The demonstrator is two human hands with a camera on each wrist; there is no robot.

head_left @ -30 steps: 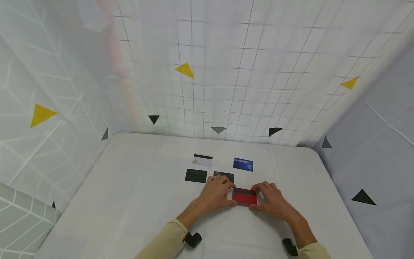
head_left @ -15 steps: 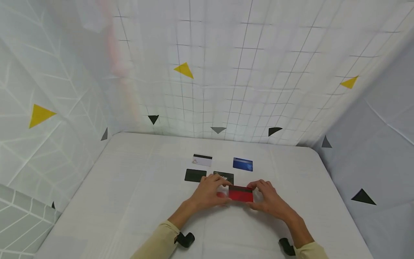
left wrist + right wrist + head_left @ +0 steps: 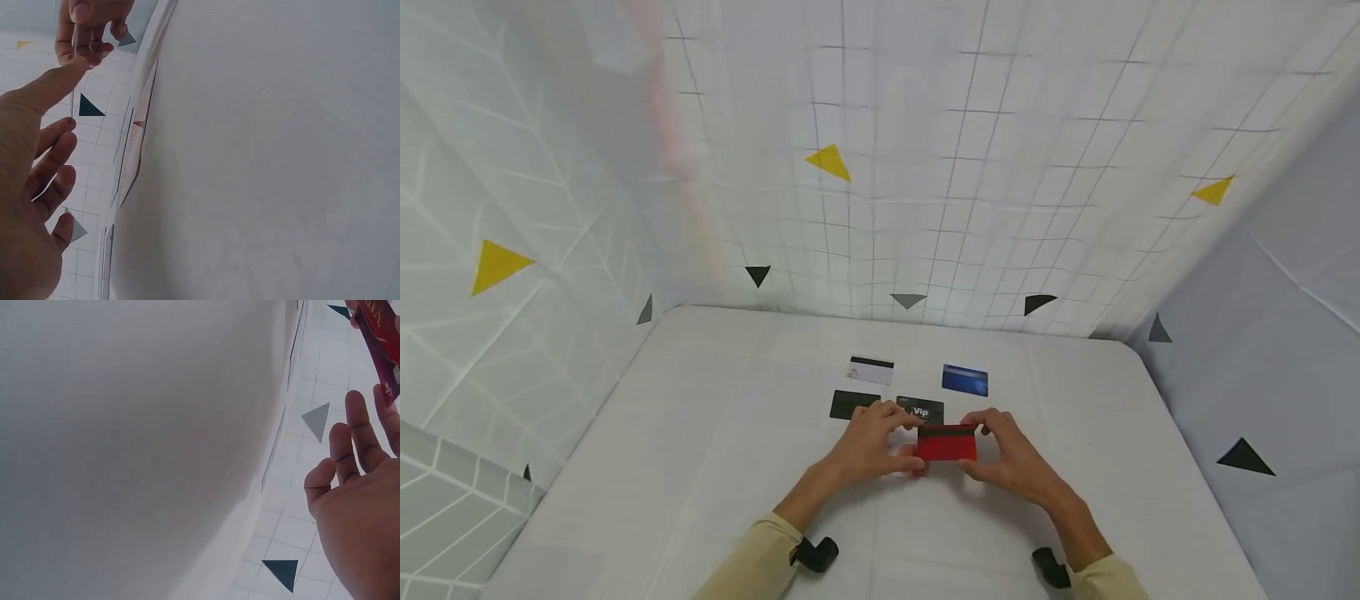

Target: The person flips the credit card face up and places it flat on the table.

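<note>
Both hands pinch a red card with a dark stripe point(image 3: 946, 448) by its two ends, raised off the table. My left hand point(image 3: 868, 446) has thumb and forefinger on its left end. At the right end, my right hand point(image 3: 1018, 462) does the same. The left wrist view catches the card's thin edge point(image 3: 72, 103); the right wrist view reveals its dark red printed underside point(image 3: 380, 350). Below it lies a red and white card point(image 3: 919, 472), mostly hidden by the left hand in the head view. A black VIP card point(image 3: 925, 408) lies just behind the held card.
Farther back on the white table point(image 3: 700, 433) lie a white card with a black stripe point(image 3: 871, 372) and a blue card point(image 3: 965, 380). A plain dark card point(image 3: 848, 404) is partly covered by the left fingers. White sheeting point(image 3: 925, 167) surrounds the table.
Both hands have lifted the red striped card and shifted it left, tilting it up. The red and white card has come into view beneath, along with more of the black VIP card.
</note>
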